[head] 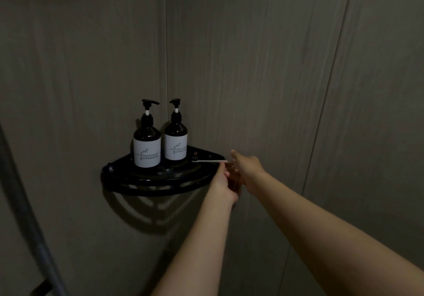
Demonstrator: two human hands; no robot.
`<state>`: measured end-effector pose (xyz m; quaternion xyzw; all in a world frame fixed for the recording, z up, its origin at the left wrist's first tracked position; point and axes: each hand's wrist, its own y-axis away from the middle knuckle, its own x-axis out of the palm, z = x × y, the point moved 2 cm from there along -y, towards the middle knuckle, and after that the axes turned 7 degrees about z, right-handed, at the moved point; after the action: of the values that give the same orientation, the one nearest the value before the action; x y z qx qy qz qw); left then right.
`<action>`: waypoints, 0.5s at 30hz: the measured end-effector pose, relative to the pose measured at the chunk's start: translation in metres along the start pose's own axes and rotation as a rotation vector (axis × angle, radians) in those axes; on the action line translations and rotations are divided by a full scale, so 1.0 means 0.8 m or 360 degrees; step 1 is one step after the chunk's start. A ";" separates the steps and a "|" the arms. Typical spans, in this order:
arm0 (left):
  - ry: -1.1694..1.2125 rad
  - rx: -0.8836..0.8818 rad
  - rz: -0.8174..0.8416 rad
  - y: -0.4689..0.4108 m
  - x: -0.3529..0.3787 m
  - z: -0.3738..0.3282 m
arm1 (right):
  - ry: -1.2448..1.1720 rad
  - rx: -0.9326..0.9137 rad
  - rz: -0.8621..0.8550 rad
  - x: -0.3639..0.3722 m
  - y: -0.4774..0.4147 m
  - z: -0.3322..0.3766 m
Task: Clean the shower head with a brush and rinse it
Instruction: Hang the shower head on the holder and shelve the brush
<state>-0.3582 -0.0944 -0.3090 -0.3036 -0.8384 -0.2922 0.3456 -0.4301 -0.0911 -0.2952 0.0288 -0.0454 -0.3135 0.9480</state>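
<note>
A thin white-handled brush (pixel 206 161) with a dark head lies across the right side of a black corner shelf (pixel 142 179). My left hand (pixel 221 182) reaches up to the shelf's right tip, its fingertips pinching the end of the brush handle. My right hand (pixel 246 166) is stretched out just to the right of it, fingers extended toward the wall, holding nothing that I can see. The shower head is out of view.
Two dark pump bottles (pixel 146 139) (pixel 175 135) with white labels stand on the shelf in the corner of grey tiled walls. A grey shower hose (pixel 25 215) runs down the left edge. The light is dim.
</note>
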 end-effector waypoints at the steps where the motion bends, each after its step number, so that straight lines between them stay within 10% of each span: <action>1: 0.0007 0.0009 0.0011 0.001 0.000 0.000 | -0.0009 0.0013 0.0008 -0.001 0.000 -0.001; 15: 0.0016 0.0028 -0.0039 0.037 -0.003 0.020 | -0.0228 0.0099 0.0105 -0.041 0.046 -0.019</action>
<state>-0.3426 -0.0648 -0.3119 -0.2889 -0.8428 -0.2907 0.3489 -0.4331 -0.0415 -0.3091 0.0344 -0.1237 -0.2817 0.9509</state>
